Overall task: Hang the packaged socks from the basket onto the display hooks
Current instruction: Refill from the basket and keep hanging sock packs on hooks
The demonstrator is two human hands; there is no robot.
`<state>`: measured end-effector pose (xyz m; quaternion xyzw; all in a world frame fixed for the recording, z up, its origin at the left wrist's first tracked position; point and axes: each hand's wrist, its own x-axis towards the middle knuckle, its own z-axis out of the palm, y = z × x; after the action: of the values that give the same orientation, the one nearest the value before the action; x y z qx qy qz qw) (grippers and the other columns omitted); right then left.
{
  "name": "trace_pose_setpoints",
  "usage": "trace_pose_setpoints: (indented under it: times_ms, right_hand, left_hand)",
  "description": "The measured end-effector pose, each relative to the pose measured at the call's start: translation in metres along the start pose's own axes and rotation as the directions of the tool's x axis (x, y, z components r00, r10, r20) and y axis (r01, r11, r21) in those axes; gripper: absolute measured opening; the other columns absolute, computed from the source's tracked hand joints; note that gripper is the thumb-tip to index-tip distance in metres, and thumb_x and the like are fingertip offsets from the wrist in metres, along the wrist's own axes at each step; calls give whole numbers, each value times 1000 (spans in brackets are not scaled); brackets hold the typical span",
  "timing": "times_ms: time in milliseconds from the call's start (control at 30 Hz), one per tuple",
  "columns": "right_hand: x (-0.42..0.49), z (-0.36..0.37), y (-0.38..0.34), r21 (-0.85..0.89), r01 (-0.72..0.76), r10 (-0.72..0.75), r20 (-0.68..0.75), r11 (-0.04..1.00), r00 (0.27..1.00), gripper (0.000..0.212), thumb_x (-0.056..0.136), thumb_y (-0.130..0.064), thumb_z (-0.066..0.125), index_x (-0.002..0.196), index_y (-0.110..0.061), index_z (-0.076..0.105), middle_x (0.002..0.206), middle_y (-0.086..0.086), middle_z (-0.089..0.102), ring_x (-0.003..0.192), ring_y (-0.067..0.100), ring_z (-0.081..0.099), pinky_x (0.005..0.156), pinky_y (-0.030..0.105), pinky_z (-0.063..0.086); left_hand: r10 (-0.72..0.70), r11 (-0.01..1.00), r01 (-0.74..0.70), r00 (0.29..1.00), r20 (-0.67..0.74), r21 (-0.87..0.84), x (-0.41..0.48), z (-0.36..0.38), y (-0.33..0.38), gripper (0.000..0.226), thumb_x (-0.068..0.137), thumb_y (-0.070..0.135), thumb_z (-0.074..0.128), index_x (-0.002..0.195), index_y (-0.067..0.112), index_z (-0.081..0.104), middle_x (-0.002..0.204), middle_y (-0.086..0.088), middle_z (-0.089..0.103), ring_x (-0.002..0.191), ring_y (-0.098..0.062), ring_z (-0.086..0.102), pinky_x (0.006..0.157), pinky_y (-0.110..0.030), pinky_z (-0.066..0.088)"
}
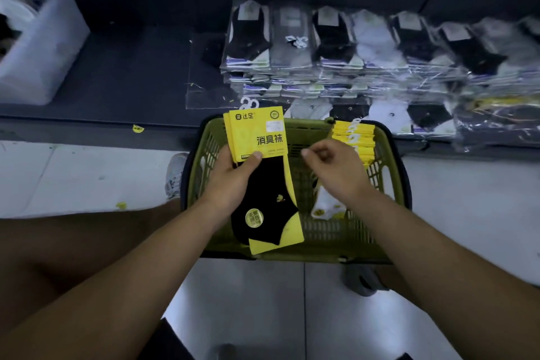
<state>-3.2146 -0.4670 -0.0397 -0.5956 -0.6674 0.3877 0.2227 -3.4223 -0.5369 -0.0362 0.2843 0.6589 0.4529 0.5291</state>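
My left hand (233,175) grips a small stack of black sock packs (263,184) with yellow header cards, held over the left side of the green basket (350,245). The thumb presses on the front card. My right hand (336,166) hovers over the basket's middle with loosely curled fingers and holds nothing. More yellow-carded sock packs (355,137) lie stacked in the basket's far right corner, and a white pair (324,204) shows under my right wrist. No display hooks are in view.
Stacks of plastic-wrapped socks (336,52) lie on the dark low shelf (131,73) behind the basket. A translucent white bin (38,47) stands at the far left. The basket sits on a pale tiled floor (87,172) between my knees and shoes.
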Motion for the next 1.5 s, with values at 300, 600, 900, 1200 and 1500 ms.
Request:
trace_pose_setpoints:
  times_ms: [300,600,900,1200,1500]
  right_hand:
    - [2,-47,86,-546,64,-162,-134,835,978,23,85,-13,76,107,-6,73,110,14,63,107,39,54,90,43,46]
    - [2,-43,94,-638,73,-212,-144,767,967,32,75,-20,87,100,-6,73,100,17,63,100,43,55,84,48,44]
    - [16,-87,45,-352,39,16,152,935,988,24,82,-23,82,87,-24,59,89,-3,62,90,23,63,73,32,49]
    - [16,-156,-87,71,176,-188,258,982,948,22,76,-16,86,90,-18,69,87,7,73,78,7,68,68,18,52]
    - [33,-176,-164,403,158,-195,53,902,979,21,84,0,75,102,-9,71,94,10,78,87,24,73,88,46,58]
  left_hand:
    - [7,1000,-7,999,34,-15,8,5,-6,28,102,23,70,129,26,67,123,5,78,116,-17,73,107,-43,55]
    - [-1,1000,0,999,46,23,13,17,-7,26,100,26,72,125,31,65,119,9,78,111,-11,73,95,-32,56]
    - [31,998,-35,998,59,61,18,16,2,25,102,26,70,125,32,64,118,10,78,110,-12,74,100,-38,58]
    - [235,945,-263,960,155,197,16,20,63,18,107,30,60,114,44,52,102,43,70,95,22,64,85,-16,46]
    - [361,926,-377,900,244,21,-9,41,165,17,112,41,42,117,45,59,101,47,68,100,27,60,86,-4,46]
